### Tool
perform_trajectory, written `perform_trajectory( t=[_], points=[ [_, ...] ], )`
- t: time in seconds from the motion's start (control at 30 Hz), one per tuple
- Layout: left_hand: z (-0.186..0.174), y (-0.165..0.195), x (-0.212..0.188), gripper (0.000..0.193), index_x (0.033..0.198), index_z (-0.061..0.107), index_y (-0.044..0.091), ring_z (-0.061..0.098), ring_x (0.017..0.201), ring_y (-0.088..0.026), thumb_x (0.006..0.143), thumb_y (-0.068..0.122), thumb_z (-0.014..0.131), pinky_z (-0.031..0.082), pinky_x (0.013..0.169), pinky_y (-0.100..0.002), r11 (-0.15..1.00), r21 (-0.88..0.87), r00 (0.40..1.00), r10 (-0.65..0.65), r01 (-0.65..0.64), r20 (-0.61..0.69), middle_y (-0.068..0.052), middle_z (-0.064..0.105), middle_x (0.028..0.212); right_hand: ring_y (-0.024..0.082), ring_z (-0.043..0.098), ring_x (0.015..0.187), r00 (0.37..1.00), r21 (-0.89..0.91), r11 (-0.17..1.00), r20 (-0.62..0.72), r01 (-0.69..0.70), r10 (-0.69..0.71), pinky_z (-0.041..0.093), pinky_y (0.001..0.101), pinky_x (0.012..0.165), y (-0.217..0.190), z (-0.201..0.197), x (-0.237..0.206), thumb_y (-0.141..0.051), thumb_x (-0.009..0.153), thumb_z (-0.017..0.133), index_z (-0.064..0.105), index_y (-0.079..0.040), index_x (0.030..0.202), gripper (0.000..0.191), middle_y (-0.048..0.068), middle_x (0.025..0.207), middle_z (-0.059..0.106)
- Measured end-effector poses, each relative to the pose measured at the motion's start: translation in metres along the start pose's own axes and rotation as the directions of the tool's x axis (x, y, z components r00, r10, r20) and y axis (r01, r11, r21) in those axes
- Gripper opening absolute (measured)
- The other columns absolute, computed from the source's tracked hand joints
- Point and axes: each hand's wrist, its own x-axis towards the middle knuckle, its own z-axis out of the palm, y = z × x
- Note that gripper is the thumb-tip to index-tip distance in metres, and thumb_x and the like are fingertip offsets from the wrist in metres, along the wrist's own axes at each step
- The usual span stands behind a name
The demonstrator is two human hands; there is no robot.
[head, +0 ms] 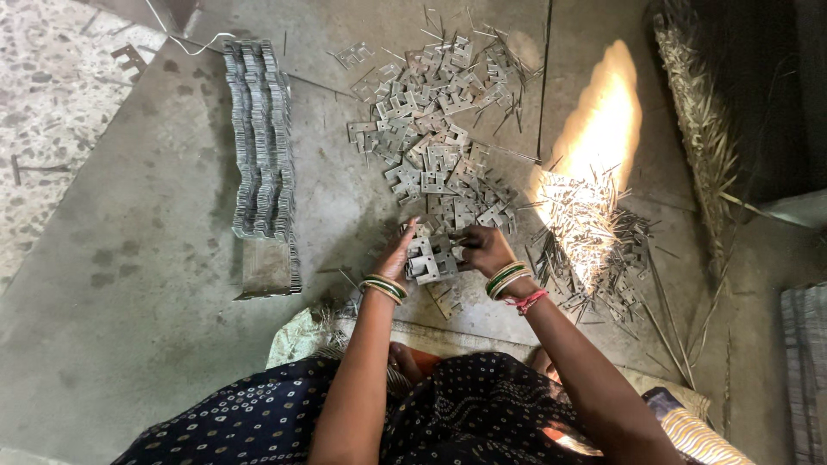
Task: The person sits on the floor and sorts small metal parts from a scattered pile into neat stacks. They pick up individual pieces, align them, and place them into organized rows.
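Note:
My left hand (396,256) holds a small stack of flat grey metal plates (428,260) just above the floor. My right hand (484,248) meets it from the right, fingers closed on the same plates at their right edge. Both wrists wear green and gold bangles. Just beyond the hands spreads a loose heap of notched metal plates (435,146), several overlapping. To the right of my right hand lies a pile of thin metal pins (586,228), partly in a patch of sunlight.
A long row of stacked plates (263,138) runs along the left, ending at a flat metal block (265,269). A broom of dry straw (702,129) lies at the right. A cloth mat (301,331) sits under my knees on the concrete floor.

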Motion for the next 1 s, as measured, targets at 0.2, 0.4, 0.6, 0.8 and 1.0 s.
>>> perform_trajectory(
  t=[0.2, 0.4, 0.6, 0.8, 1.0],
  points=[
    [0.004, -0.003, -0.006, 0.063, 0.138, 0.06, 0.011, 0.054, 0.123, -0.019, 0.086, 0.04, 0.078, 0.041, 0.106, -0.038, 0.984, -0.174, 1.0, 0.026, -0.028, -0.017, -0.003, 0.063, 0.132, 0.019, 0.076, 0.072, 0.976, -0.147, 0.984, -0.205, -0.102, 0.07, 0.063, 0.033, 0.066, -0.028, -0.009, -0.001, 0.0, 0.077, 0.069, 0.074, 0.003, 0.109, 0.033, 0.017, 0.088, 0.079],
    [0.002, 0.01, -0.007, 0.063, 0.143, 0.055, 0.021, 0.057, 0.118, -0.017, 0.096, 0.061, 0.065, 0.048, 0.099, -0.04, 0.876, -0.42, 0.964, -0.265, 0.237, -0.007, 0.004, 0.062, 0.125, 0.022, 0.072, 0.075, 0.994, -0.04, 0.998, -0.095, 0.042, -0.046, 0.061, 0.0353, 0.067, -0.034, -0.026, 0.006, 0.001, 0.081, 0.069, 0.071, 0.001, 0.112, 0.031, 0.018, 0.094, 0.078],
    [0.006, 0.03, -0.018, 0.066, 0.131, 0.058, 0.025, 0.07, 0.081, -0.024, 0.086, 0.073, 0.058, 0.058, 0.066, -0.04, 0.801, -0.568, 0.978, -0.111, 0.192, 0.174, -0.006, 0.072, 0.097, 0.032, 0.074, 0.077, 0.997, -0.762, 0.643, -0.047, -0.074, 0.06, 0.063, 0.0414, 0.069, 0.001, -0.001, -0.014, -0.005, 0.081, 0.068, 0.066, -0.013, 0.122, 0.042, 0.014, 0.094, 0.074],
    [-0.009, 0.034, -0.018, 0.061, 0.134, 0.058, 0.017, 0.073, 0.085, -0.02, 0.094, 0.063, 0.063, 0.061, 0.072, -0.039, 0.772, -0.609, 0.984, -0.154, 0.179, 0.094, -0.004, 0.072, 0.103, 0.039, 0.07, 0.095, 0.993, -0.754, 0.657, -0.077, -0.003, -0.084, 0.06, 0.0466, 0.078, -0.003, -0.005, -0.019, -0.005, 0.071, 0.072, 0.072, -0.013, 0.111, 0.041, 0.018, 0.106, 0.072],
    [-0.018, 0.031, -0.021, 0.064, 0.131, 0.062, 0.019, 0.07, 0.089, -0.012, 0.086, 0.065, 0.067, 0.06, 0.074, -0.033, 0.916, -0.365, 0.982, -0.188, 0.166, -0.026, 0.004, 0.072, 0.106, 0.024, 0.068, 0.096, 0.932, -0.771, 0.556, 0.133, 0.311, -0.337, 0.062, 0.0371, 0.072, -0.045, 0.004, -0.017, -0.008, 0.096, 0.065, 0.071, -0.017, 0.115, 0.022, 0.006, 0.111, 0.069]
  ],
)
